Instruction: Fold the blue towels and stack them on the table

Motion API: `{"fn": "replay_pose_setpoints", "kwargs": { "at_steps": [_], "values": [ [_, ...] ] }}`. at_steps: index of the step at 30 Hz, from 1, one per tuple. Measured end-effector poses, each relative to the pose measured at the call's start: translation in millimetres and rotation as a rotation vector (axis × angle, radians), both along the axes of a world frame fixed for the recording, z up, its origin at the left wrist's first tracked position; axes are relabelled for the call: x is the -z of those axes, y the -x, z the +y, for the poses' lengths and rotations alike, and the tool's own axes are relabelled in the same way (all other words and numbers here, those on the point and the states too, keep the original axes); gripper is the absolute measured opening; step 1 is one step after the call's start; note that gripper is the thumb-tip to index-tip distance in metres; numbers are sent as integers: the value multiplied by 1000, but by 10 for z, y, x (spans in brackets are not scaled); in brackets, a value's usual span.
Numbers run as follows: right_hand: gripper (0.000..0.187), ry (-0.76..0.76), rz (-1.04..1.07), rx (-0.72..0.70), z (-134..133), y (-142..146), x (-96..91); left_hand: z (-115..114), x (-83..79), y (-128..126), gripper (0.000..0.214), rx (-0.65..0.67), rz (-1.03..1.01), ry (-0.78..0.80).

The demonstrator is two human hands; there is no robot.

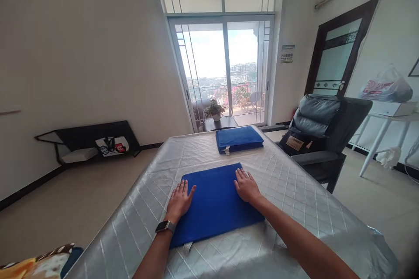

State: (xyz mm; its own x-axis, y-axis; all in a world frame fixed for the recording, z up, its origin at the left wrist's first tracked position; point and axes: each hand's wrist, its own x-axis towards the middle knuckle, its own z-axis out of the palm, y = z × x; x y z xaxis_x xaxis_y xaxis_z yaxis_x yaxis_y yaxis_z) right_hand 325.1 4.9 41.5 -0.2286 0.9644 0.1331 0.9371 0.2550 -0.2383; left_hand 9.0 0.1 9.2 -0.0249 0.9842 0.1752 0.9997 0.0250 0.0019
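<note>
A flat blue folded cloth (212, 200) lies on the silver quilted table cover (140, 218), with a small white tag (187, 248) sticking out at its near edge. My left hand (180, 200) rests flat on its left edge, fingers stretched forward and thumb apart. On the right edge lies my right hand (247, 185), palm down with the fingers extended. Neither hand grips anything. Beyond them sits a thicker stack of folded blue cloth (239, 138), also with a white tag at its front.
A black recliner (317, 126) stands close to the table's right side. Behind the far edge are a potted plant (215, 109) and sliding glass doors (225, 69). A low black rack (94, 133) is by the left wall, and patterned fabric (42, 263) shows at lower left.
</note>
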Motion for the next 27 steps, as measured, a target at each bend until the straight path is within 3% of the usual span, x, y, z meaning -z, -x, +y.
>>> {"fn": "replay_pose_setpoints", "kwargs": {
  "at_steps": [5, 9, 12, 15, 17, 20, 23, 27],
  "values": [
    [69, 88, 36, 24, -244, -84, 100, 16, 92, 91, 73, 45, 68, -38],
    [69, 85, 56, 35, -295, -88, 121, 0, 35, 7, 74, -8, 86, -98],
    [69, 91, 74, 27, -292, -75, 102, -40, -74, -420, 71, 89, -39, -118],
    [68, 75, 59, 26, -289, -84, 112, -106, -158, -1115, 65, 406, -181, -62],
    [66, 63, 29, -1, -285, -104, 145, -132, -183, -1570, 64, 536, -191, -66],
    [63, 56, -7, -47, -265, -139, 207, -136, -159, -1987, 65, 577, -164, -34],
    [63, 50, 16, -40, -243, -144, 234, -159, -38, -1941, 66, 555, -120, -1],
    [68, 61, 81, -1, -252, -118, 192, -274, 184, -1213, 66, 496, -37, -57]
  ]
}}
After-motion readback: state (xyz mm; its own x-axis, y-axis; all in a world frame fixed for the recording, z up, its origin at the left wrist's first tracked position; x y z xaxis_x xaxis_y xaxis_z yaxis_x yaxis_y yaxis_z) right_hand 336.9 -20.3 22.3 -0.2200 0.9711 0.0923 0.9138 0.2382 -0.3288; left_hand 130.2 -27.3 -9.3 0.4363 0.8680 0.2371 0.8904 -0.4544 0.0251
